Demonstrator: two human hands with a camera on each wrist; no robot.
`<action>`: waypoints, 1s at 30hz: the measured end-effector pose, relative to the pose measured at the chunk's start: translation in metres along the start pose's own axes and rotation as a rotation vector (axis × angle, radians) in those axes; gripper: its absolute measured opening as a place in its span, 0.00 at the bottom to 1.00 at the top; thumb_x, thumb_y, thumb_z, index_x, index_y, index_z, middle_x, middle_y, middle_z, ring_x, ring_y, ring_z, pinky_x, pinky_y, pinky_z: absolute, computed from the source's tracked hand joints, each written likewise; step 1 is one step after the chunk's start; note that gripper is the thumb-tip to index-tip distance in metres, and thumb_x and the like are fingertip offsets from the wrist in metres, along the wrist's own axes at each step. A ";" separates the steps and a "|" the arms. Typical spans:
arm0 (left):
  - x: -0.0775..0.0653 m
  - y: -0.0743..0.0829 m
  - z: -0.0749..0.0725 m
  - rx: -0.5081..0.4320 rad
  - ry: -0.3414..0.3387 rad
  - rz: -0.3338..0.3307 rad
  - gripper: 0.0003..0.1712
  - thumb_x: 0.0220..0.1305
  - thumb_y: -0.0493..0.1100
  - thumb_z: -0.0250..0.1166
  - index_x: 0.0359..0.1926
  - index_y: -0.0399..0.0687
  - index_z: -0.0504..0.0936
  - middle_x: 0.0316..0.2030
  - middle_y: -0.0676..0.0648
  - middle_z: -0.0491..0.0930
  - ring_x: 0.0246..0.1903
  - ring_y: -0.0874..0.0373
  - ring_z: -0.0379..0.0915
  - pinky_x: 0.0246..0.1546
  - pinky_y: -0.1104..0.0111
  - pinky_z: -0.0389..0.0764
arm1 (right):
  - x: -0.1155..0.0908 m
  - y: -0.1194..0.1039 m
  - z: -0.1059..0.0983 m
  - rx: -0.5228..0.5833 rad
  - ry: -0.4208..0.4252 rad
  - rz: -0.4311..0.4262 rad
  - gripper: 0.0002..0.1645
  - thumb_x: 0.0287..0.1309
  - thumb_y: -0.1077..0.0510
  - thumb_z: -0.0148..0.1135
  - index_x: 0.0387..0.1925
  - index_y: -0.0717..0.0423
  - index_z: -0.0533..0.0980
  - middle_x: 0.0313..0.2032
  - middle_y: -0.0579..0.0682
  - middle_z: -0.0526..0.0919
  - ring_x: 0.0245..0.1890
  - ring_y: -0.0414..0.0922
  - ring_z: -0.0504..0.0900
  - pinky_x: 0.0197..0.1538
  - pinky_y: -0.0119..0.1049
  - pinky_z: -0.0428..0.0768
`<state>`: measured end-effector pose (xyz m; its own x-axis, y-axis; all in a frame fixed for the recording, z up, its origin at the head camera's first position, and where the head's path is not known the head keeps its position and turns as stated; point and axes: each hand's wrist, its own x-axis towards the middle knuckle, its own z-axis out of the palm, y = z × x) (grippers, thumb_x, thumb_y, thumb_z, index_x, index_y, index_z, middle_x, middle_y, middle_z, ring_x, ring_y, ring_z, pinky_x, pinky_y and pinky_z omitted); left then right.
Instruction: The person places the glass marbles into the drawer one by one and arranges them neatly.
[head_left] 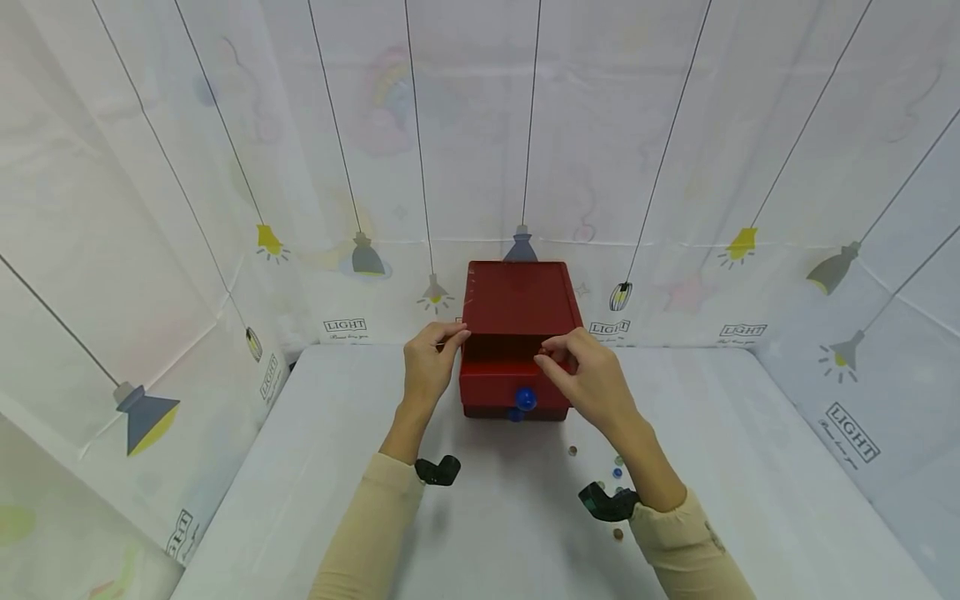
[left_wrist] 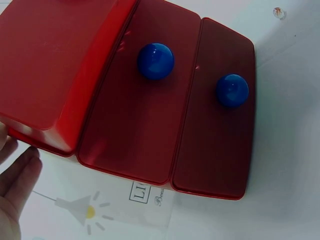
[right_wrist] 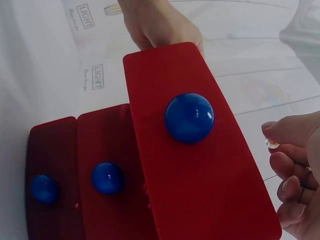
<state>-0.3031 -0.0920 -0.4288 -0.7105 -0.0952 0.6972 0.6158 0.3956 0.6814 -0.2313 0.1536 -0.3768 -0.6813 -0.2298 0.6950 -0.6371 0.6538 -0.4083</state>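
A red cabinet (head_left: 519, 298) with blue knobs stands at the back of the white table, its top drawer (head_left: 487, 388) pulled out. My left hand (head_left: 429, 364) grips the left side wall of this drawer; in the left wrist view its fingers (left_wrist: 22, 172) lie against the drawer's edge. Above the drawer's right side, my right hand (head_left: 592, 377) pinches a small clear marble (right_wrist: 272, 144) with an orange core between thumb and forefinger. The top drawer's round blue knob (right_wrist: 189, 118) faces the right wrist camera. The two lower drawers, with knobs (left_wrist: 155, 61) alike, are closed.
Several small marbles lie on the table to the front right, among them a brown one (head_left: 618, 534), a blue one (head_left: 617, 472) and another (head_left: 573, 451) near the cabinet. A white curtain (head_left: 675, 167) printed with hanging lamps rises right behind the cabinet.
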 end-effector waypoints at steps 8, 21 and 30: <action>-0.001 -0.003 0.001 0.005 0.002 0.011 0.09 0.62 0.41 0.71 0.41 0.40 0.90 0.40 0.44 0.89 0.38 0.55 0.86 0.40 0.73 0.86 | 0.003 0.010 0.009 -0.018 -0.035 0.033 0.10 0.57 0.58 0.73 0.40 0.57 0.83 0.30 0.47 0.79 0.29 0.40 0.71 0.30 0.30 0.72; -0.001 -0.005 0.002 0.000 0.009 0.018 0.09 0.63 0.42 0.71 0.41 0.42 0.90 0.39 0.45 0.88 0.38 0.56 0.86 0.40 0.72 0.86 | 0.007 0.013 0.016 -0.049 -0.086 0.072 0.11 0.59 0.55 0.72 0.41 0.56 0.85 0.34 0.49 0.83 0.32 0.42 0.74 0.33 0.34 0.76; 0.000 -0.005 0.001 0.012 0.003 0.002 0.10 0.62 0.42 0.71 0.42 0.42 0.90 0.39 0.46 0.88 0.37 0.56 0.86 0.40 0.72 0.86 | 0.009 0.012 0.019 -0.067 -0.121 0.098 0.13 0.60 0.53 0.71 0.42 0.56 0.85 0.36 0.50 0.84 0.32 0.43 0.75 0.34 0.35 0.78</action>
<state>-0.3067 -0.0930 -0.4322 -0.7083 -0.0976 0.6992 0.6129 0.4064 0.6776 -0.2517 0.1460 -0.3867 -0.7798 -0.2455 0.5758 -0.5432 0.7226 -0.4275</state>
